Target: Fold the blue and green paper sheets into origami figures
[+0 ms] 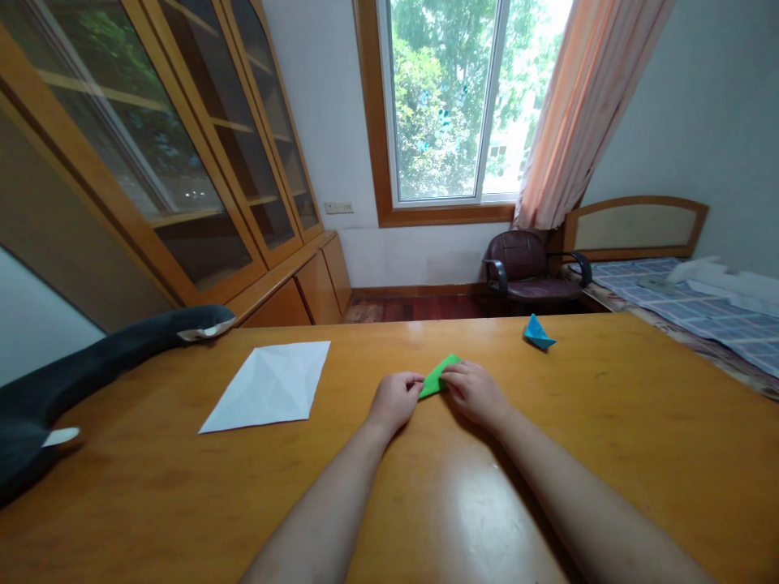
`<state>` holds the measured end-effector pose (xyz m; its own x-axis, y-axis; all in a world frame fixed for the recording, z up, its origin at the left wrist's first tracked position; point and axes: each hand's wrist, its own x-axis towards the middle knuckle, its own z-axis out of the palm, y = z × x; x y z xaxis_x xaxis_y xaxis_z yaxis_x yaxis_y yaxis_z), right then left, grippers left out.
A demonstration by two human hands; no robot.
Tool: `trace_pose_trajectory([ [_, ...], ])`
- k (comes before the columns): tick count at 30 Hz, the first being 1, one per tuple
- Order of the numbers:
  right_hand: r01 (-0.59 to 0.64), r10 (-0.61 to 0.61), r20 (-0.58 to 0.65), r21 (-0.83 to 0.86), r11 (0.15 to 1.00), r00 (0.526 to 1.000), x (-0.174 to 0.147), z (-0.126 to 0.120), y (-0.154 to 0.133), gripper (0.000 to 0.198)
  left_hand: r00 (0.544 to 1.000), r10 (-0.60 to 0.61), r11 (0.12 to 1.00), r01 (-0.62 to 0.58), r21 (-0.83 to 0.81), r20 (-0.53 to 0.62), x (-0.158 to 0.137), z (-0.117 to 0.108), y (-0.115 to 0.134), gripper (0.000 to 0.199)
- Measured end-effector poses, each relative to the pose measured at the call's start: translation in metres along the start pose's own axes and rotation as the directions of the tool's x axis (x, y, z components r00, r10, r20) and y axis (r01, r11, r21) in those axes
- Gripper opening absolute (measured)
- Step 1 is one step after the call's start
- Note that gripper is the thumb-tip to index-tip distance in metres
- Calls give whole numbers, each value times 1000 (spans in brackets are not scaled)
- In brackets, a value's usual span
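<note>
Both hands are set close together at mid-tabletop: the left hand (397, 397) is curled with fingertips pinched on the near-left end of the green paper (439, 375), the right hand (471, 392) is pressed on its right edge. The paper, folded to a narrow wedge, is laid flat on the tabletop (608, 454) btwn the two hands. A creased white sheet (271, 384) is seen to the left, well apart. A blue folded boat (538, 332) is placed farther back, right. A dark plush (73, 377) is draped at the left edge.
</note>
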<state>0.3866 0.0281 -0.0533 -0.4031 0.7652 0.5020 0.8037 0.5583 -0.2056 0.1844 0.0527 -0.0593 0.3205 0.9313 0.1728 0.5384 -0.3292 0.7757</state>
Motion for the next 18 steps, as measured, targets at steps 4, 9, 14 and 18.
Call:
trace_pose_trajectory([
  [4, 22, -24, 95, 22, 1000, 995, 0, 3, -6, 21, 998, 21, 976, -33, 217, 56, -2, -3, 7, 25],
  [9, 12, -15, 160, 24, 1000, 987, -1, 4, -8, 23, 992, 56, 898, -99, 429, 112, 0, -3, 14, 26],
  [14, 3, -5, 188, 10, 1000, 982, -1, 4, -8, 24, 986, 74, 861, -140, 488, 152, 2, -3, 12, 25],
  [18, -5, 6, 201, -6, 1000, 980, 0, 4, -9, 25, 979, 70, 840, -161, 517, 191, 3, -1, 8, 27],
])
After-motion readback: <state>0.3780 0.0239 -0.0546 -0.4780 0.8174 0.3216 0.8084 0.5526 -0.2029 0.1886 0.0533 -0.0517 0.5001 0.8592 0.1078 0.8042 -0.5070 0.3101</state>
